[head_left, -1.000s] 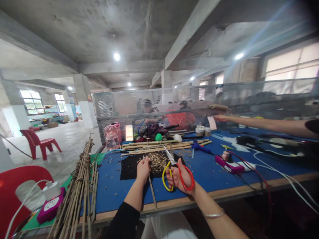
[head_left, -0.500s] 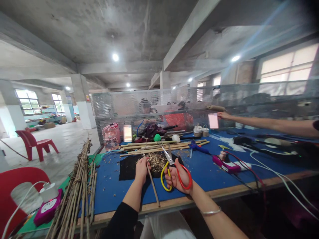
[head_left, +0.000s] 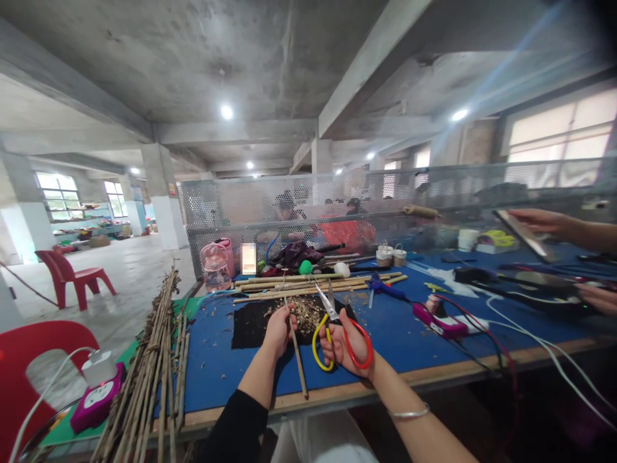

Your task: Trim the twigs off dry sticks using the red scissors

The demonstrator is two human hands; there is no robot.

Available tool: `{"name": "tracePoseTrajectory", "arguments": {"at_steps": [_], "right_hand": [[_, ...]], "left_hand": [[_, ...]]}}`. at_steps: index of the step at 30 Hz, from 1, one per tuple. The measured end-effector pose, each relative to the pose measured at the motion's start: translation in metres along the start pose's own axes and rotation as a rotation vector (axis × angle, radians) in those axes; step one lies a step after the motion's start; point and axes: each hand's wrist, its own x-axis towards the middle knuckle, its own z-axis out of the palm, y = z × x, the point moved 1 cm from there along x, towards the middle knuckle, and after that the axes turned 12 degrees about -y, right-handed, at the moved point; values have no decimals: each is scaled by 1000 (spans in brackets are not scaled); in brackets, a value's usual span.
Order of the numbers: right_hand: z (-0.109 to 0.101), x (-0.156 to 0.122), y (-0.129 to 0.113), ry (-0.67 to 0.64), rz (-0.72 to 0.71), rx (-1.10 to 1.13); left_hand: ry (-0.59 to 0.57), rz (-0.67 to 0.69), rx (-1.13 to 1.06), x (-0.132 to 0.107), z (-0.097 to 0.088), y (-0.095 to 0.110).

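1. The fingers of my left hand (head_left: 277,331) are pinched together on a thin stick (head_left: 299,361); its far tip pokes out just beyond them, and its longer end slants back toward me, down to the table edge.
2. My right hand (head_left: 340,347) grips the scissors (head_left: 330,309), red handle around my thumb, yellow handle at my curled fingers. The blades stand apart and point away from me, to the right of the stick and clear of it.
3. Just beyond my left fingers, wood chips (head_left: 308,312) lie heaped on a black cloth (head_left: 247,331), which spreads out to their left.
4. Past the cloth, several longer sticks (head_left: 359,283) lie crosswise, with a green ball (head_left: 305,266) farther on.
5. Well left of my left fingers, a bundle of dry stalks (head_left: 149,360) runs along the table's side.
6. Right of and beyond my right fingers sits a blue glue gun (head_left: 391,287); farther right is a purple-pink power strip (head_left: 439,321).
7. Far off to their right, another person's hand (head_left: 544,222) holds a flat object (head_left: 523,235), blurred.
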Motion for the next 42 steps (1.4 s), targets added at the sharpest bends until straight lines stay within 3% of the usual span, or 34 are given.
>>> {"name": "tracePoseTrajectory", "arguments": {"at_steps": [19, 30, 33, 36, 38, 42], "right_hand": [[-1, 0, 1, 4, 18, -19], [0, 3, -4, 5, 62, -79], [2, 11, -15, 143, 85, -316], [4, 21, -31, 387, -8, -845], [6, 29, -38, 399, 9, -1148], [8, 43, -43, 344, 151, -1386]], "left_hand": [[9, -16, -13, -3, -1, 2], [-53, -28, -14, -3, -4, 1], [-86, -20, -48, -2, -4, 1], [-98, -24, -52, -2, -4, 1], [-96, -23, -44, -3, -3, 2], [-91, -12, -33, -4, -3, 3]]}}
